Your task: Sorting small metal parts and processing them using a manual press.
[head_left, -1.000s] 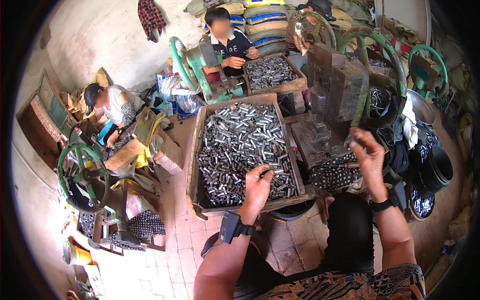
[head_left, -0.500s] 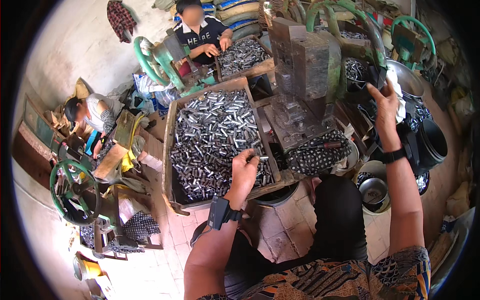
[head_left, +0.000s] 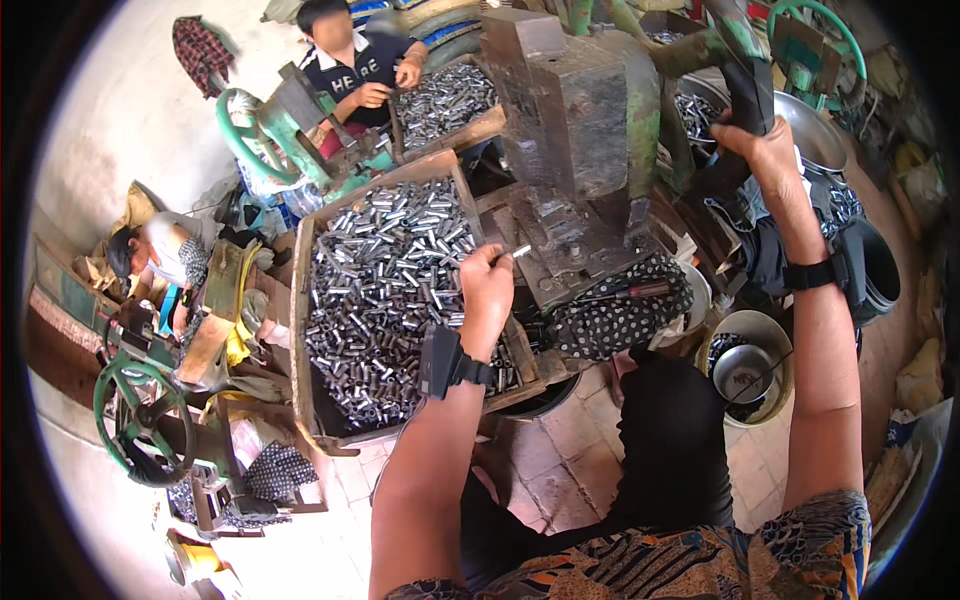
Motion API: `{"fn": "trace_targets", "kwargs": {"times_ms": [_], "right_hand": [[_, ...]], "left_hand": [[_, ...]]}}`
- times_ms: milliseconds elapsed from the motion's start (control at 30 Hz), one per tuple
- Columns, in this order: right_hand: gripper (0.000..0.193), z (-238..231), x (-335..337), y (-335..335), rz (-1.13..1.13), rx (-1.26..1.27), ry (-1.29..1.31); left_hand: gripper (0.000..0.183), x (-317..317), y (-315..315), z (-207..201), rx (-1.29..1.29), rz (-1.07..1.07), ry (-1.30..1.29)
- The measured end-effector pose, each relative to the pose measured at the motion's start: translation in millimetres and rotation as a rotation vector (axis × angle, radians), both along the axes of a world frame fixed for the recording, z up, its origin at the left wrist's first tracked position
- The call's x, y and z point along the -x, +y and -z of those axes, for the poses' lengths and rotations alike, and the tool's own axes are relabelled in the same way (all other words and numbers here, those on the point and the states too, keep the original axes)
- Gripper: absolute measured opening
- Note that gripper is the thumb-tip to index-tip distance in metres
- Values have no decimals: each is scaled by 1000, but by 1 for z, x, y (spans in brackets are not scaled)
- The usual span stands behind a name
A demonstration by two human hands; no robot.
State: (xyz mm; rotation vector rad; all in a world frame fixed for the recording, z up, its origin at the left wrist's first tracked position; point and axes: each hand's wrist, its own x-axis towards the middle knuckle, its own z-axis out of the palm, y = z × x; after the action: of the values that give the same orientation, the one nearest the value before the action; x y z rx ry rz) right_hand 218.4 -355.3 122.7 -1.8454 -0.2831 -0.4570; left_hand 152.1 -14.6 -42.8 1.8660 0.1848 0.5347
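Note:
Between the fingertips of my left hand point(head_left: 487, 290), a short shiny metal tube point(head_left: 521, 251) sticks out toward the die area of the press point(head_left: 590, 120). That hand is closed and hovers past the right edge of a wooden tray point(head_left: 303, 330), which is heaped with small metal tubes point(head_left: 385, 290). On the right, my right hand point(head_left: 768, 155) is wrapped round the dark lever point(head_left: 748, 95) of the press. The tube is near the front of the greasy metal bed point(head_left: 548, 285), apart from the tooling as far as I can see.
A dotted cloth point(head_left: 625, 320) with a screwdriver-like tool lies below the press. Buckets point(head_left: 785, 345) and a metal basin point(head_left: 815, 140) stand at right. Across from me, a co-worker point(head_left: 350, 75) sits at another tube tray; another person point(head_left: 165, 250) bends at far left near a green handwheel point(head_left: 145, 415).
My left hand has carried the tube from above the tray's right side toward the press bed. My right hand, earlier with fingers apart at the lever, now closes round it. The view has shifted slightly.

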Motion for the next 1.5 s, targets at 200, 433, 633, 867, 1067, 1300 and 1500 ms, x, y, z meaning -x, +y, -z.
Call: {"fn": "trace_targets", "kwargs": {"times_ms": [200, 433, 633, 867, 1067, 1300, 1500], "right_hand": [[22, -42, -9, -1, -37, 131, -54], [26, -52, -22, -2, -46, 102, -97], [32, 2, -8, 4, 9, -35, -112], [29, 10, 9, 10, 4, -103, -12], [19, 10, 7, 16, 43, -137, -44], [22, 54, 7, 19, 158, -212, -148], [15, 25, 0, 10, -6, -149, -49]], "left_hand": [[13, -44, -24, 4, 235, -32, -64], [16, -57, -30, 13, 456, -72, 69], [24, -62, -32, 8, 326, -47, 98], [20, -56, -32, 4, 259, -4, 151], [14, -32, -13, -11, 430, 27, 279], [18, 6, -1, -22, 500, 88, 395], [18, 4, 9, 0, 593, 93, 303]]}}
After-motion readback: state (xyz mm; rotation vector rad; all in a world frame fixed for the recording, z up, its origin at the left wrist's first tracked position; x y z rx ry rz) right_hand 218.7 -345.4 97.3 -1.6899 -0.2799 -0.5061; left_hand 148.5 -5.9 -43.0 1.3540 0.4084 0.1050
